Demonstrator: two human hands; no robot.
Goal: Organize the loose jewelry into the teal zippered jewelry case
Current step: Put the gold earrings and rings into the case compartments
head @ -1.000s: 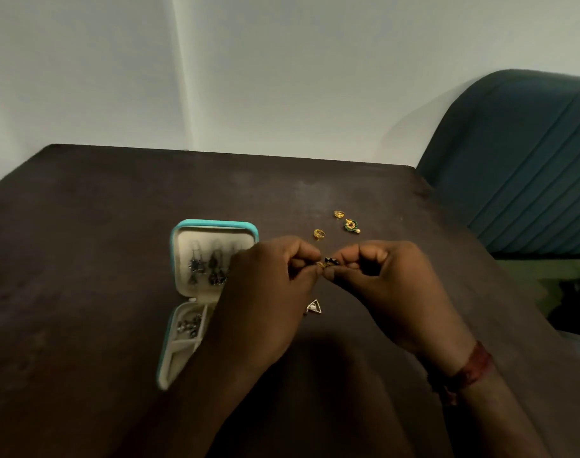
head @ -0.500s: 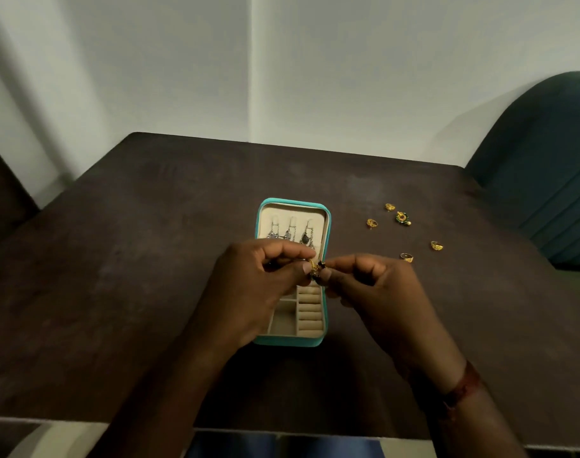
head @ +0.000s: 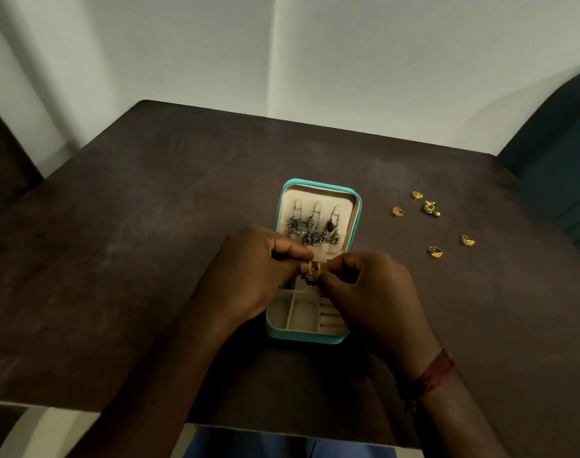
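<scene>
The teal case (head: 302,337) lay open in the middle of the dark table (head: 143,233), its lid turned away from the person. In the lid, three dark silver earrings (head: 315,228) hung side by side on the cream lining. The lower half showed small cream compartments, and ring rolls (head: 329,317) on its right side.

Both hands met just above the case, over the place where the lid joins the lower half. The left hand (head: 249,276) had its fingers curled, and its thumb and forefinger pinched a small gold piece (head: 310,268). The right hand (head: 369,292) also had curled fingers, and its fingertips pinched the same piece from the other side. The piece was too small and blurred to tell what kind of jewelry it was; something dark hung under it. A red thread band (head: 437,371) went around the right wrist.

To the right of the case, well apart from it, loose jewelry lay on the table: four gold rings (head: 398,211) and, between the two far ones, a green and gold ornament (head: 431,207). A dark teal chair (head: 556,150) stood at the right edge of the table.
</scene>
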